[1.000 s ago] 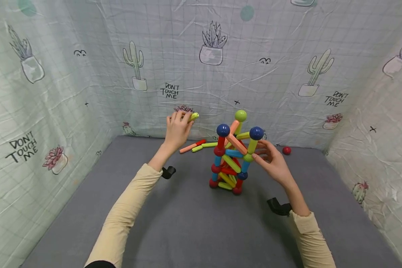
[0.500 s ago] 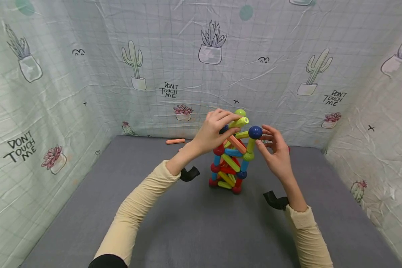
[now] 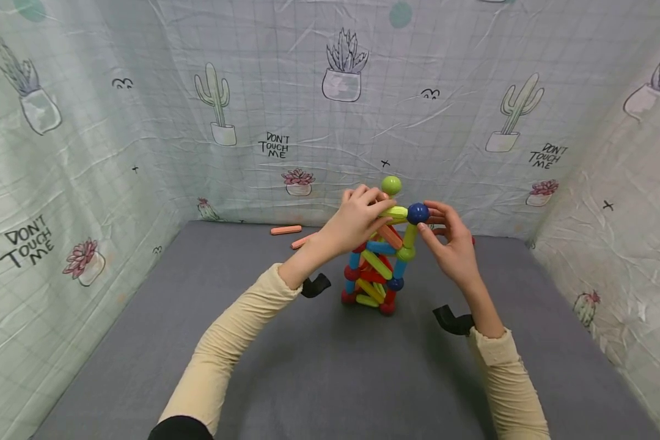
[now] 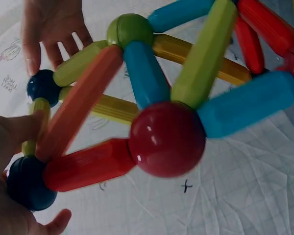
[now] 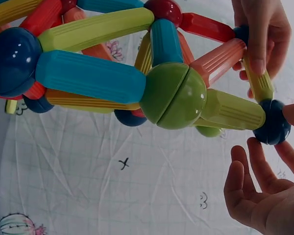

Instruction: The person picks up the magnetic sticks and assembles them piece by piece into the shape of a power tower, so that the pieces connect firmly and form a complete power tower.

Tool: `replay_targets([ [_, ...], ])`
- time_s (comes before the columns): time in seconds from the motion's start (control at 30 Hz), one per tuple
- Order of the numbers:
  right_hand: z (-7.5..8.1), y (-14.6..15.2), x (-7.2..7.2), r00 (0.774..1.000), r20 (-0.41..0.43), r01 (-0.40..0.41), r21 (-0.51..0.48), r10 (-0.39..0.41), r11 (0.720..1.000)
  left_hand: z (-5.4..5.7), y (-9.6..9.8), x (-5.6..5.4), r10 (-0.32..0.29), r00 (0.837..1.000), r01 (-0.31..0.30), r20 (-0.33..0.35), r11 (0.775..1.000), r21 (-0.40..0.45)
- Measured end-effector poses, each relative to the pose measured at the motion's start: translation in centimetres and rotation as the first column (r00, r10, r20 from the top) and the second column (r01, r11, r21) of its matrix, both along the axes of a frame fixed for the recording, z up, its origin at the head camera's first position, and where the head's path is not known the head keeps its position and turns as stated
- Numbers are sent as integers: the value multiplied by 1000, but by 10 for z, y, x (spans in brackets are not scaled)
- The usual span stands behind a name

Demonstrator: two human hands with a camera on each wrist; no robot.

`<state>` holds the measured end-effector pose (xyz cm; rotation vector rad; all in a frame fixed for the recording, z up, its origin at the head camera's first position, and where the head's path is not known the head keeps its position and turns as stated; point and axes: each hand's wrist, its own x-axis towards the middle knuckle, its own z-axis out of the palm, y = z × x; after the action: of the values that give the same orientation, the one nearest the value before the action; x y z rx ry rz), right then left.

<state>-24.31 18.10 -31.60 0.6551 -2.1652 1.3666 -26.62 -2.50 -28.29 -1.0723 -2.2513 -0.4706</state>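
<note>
A tower of coloured building sticks and balls [image 3: 351, 273] stands on the grey table. My left hand [image 3: 348, 221] pinches a yellow-green stick [image 3: 396, 212] at its top. One end of this stick meets a dark blue ball [image 3: 418, 213]; the left wrist view shows its other end at a second blue ball [image 4: 32, 183], beside my left fingers. My right hand [image 3: 452, 244] holds the first blue ball between thumb and fingertips, seen close in the right wrist view [image 5: 272, 122]. A green ball [image 3: 392, 185] tops the tower's back corner.
Two orange sticks [image 3: 286, 230] [image 3: 302, 241] lie on the table behind my left forearm. A red ball [image 3: 473, 241] shows partly behind my right hand. Black curved pieces [image 3: 316, 285] [image 3: 453, 321] sit at both wrists. A printed curtain [image 3: 242, 183] surrounds the table's back and sides.
My left hand has moved right to the tower's top with the yellow-green stick, which now meets the blue ball. My right hand has risen from the green joint to that ball.
</note>
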Motion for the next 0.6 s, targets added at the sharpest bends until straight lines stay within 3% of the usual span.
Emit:
replay_targets([
  [0.13, -2, 0, -2, 1000, -7, 1, -9, -1, 1000, -1, 2, 1, 22, 1000, -22, 4, 1000, -15],
  [0.27, -7, 3, -3, 1000, 4, -7, -5, 7, 1000, -7, -2, 0, -6, 1000, 3, 18, 992, 124],
  [0.33, -11, 5, -2, 999, 44, -8, 21, 7, 1000, -14, -7, 0, -28, 999, 15, 45, 964, 264],
  [0.4, -16, 9, -2, 994, 106, -22, 56, 16, 998, -26, -14, 2, -46, 995, 7, 87, 914, 406],
  [0.5, -26, 14, -3, 976, 213, -65, 109, 41, 992, -52, -23, 7, -43, 980, -67, 192, 845, 530],
  [0.6, -36, 15, -4, 952, 294, -116, 104, 81, 988, -76, -27, 9, -15, 957, -147, 289, 835, 530],
])
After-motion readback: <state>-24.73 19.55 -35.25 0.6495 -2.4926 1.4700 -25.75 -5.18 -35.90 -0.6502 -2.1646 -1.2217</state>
